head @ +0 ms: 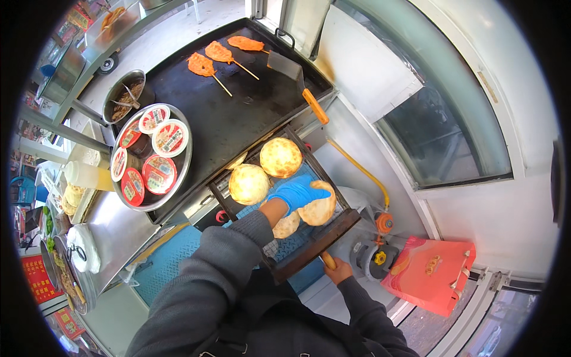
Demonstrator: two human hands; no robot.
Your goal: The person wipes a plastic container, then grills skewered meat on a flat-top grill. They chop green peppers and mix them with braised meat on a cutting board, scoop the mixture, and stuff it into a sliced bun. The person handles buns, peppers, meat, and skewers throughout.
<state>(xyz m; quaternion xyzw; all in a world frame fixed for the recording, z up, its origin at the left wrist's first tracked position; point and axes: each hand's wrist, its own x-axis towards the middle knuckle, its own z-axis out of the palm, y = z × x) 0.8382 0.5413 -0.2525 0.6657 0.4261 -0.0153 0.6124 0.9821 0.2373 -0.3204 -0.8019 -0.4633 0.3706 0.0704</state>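
Note:
My left hand [296, 194], in a blue glove, grips the edge of a round flatbread [319, 212] over a pulled-out wire rack drawer [316, 247]. Two browned flatbreads lie farther in: one at the back [281, 157] and another to the left [249, 184]. A paler flatbread [286, 226] is partly covered by my left wrist. Part of one more shows under the griddle edge. My bare right hand [341, 272] is closed around the drawer's wooden handle [328, 260] at the front.
Above the drawer, a flat griddle [214, 120] carries three skewered meat pieces [219, 51] and a spatula [315, 106]. A round metal tray [188, 178] holds several lidded tubs. A gas cylinder [372, 259] with a yellow hose [361, 168] and a red gift bag [430, 272] stand right.

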